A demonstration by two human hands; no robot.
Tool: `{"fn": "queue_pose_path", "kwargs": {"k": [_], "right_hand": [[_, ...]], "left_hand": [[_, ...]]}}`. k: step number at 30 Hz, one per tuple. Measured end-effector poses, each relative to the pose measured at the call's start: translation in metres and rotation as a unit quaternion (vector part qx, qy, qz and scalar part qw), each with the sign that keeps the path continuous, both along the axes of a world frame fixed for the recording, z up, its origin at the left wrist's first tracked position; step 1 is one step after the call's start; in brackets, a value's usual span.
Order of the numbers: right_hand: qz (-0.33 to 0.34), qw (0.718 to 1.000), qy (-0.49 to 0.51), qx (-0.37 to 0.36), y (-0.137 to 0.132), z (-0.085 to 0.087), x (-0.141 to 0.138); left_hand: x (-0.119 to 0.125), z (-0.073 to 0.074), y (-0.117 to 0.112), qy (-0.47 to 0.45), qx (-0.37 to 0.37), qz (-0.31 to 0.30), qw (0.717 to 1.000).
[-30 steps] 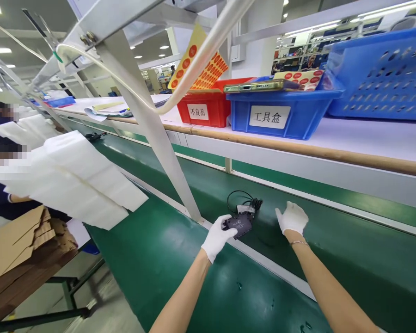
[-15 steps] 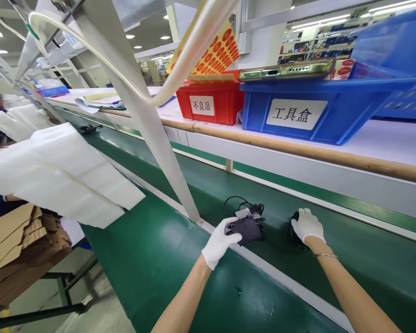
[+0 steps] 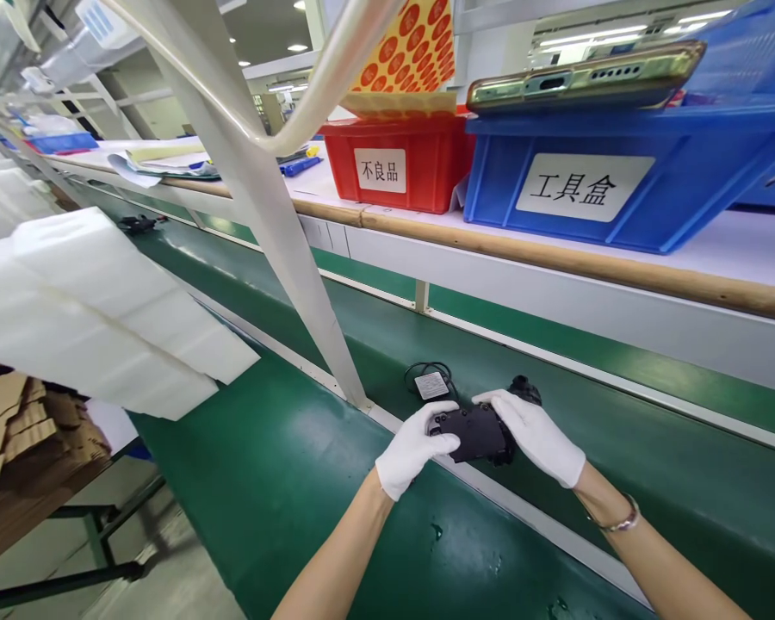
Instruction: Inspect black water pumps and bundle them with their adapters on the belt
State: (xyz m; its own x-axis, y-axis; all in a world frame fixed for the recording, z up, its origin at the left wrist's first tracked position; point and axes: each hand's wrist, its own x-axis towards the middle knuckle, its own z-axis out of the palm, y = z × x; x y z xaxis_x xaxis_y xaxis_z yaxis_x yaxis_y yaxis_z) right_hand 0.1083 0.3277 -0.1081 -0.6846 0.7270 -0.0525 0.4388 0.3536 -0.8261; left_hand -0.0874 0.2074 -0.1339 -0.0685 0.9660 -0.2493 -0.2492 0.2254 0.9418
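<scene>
My left hand (image 3: 417, 449), in a white glove, pinches a flat black plastic box (image 3: 471, 433) by its left end, thumb in front. At the box's right end is my gloved right hand (image 3: 536, 435), its fingers stretched over the top edge and its thumb hidden. A black knobbed part (image 3: 524, 389) sticks out behind the right hand, which appears wrapped round it; most of that part is hidden. Just behind the box lie a black adapter with a white label (image 3: 431, 386) and a loop of black cable (image 3: 419, 368), on the green belt.
A slanted white post (image 3: 297, 267) stands left of my hands. White foam sheets (image 3: 103, 310) overhang the green bench at left, above stacked cardboard (image 3: 32, 456). On the shelf are a red bin (image 3: 400, 168), a blue bin (image 3: 620, 181) and a phone (image 3: 587, 77).
My right hand has come left from the belt to the box's right end, bringing a black part along. My left hand keeps its hold. The cable bundle behind the box shows less, and the view has shifted.
</scene>
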Motion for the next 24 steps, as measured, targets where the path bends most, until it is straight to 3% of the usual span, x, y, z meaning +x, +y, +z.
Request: {"fn": "queue_pose_path", "kwargs": {"k": [5, 7, 11, 14, 17, 21, 24], "right_hand": [[0.08, 0.991, -0.104, -0.038, 0.001, 0.008, 0.001], [0.083, 0.986, -0.137, -0.037, 0.0, 0.013, -0.002], [0.056, 0.994, -0.09, -0.011, 0.001, 0.016, -0.006], [0.041, 0.997, -0.066, 0.021, 0.003, 0.006, -0.003], [0.07, 0.986, 0.034, 0.146, 0.005, -0.01, 0.002], [0.123, 0.901, 0.199, 0.365, 0.012, -0.023, 0.005], [0.12, 0.853, 0.208, 0.464, 0.017, -0.024, 0.001]], "left_hand": [[-0.003, 0.011, -0.002, 0.032, -0.014, -0.001, 0.999], [-0.004, 0.017, -0.003, 0.043, -0.023, -0.003, 0.999], [-0.009, 0.03, -0.003, 0.07, -0.011, -0.017, 0.997], [-0.015, 0.034, -0.004, 0.136, 0.037, -0.034, 0.99], [-0.03, 0.027, -0.004, 0.243, 0.109, -0.026, 0.964], [-0.058, 0.005, -0.002, 0.364, 0.171, 0.08, 0.912], [-0.074, -0.014, -0.002, 0.342, 0.131, 0.142, 0.92]]}}
